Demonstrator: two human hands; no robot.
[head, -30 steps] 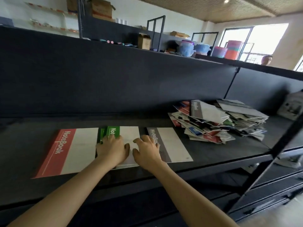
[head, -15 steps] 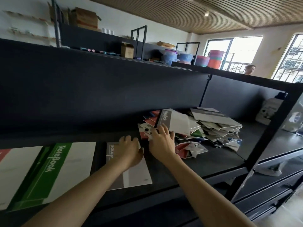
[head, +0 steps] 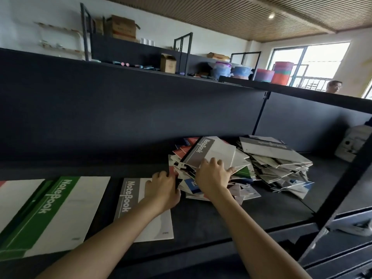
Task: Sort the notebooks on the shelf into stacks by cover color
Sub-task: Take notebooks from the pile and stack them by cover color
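Pressing on the top notebook (head: 209,152), the right fingers (head: 229,170) are spread across its near edge. I judge they are steadying the slick cover so it can be drawn off without dragging its neighbours along. The left fingers (head: 161,175) are curled, knuckles up, against the left flank of the pile (head: 267,168). Their tips are buried among the covers, so I cannot tell whether they pinch anything; bracing the heap seems the likelier job.

The right hand (head: 213,178) sits at centre frame. The left hand (head: 163,188) is just left of it, its forearm crossing the gray stack (head: 128,198).

The unsorted pile slumps at centre right, thin floppy booklets fanned at all angles with their corners jutting out. Gray, red, blue and green bands show among the white.

The sorted stacks lie flat along the lower left so each colour reads at a glance. The gray one is nearest the pile and the green stack (head: 56,208) is beside it. A third stack (head: 18,198) is cut off at the left edge, showing only a sliver of red.

Every cover is smooth card, white with a coloured spine band lettered "NoteBook". The shelf (head: 251,214) beneath is matte, dark and faintly grainy, framed by black metal uprights.
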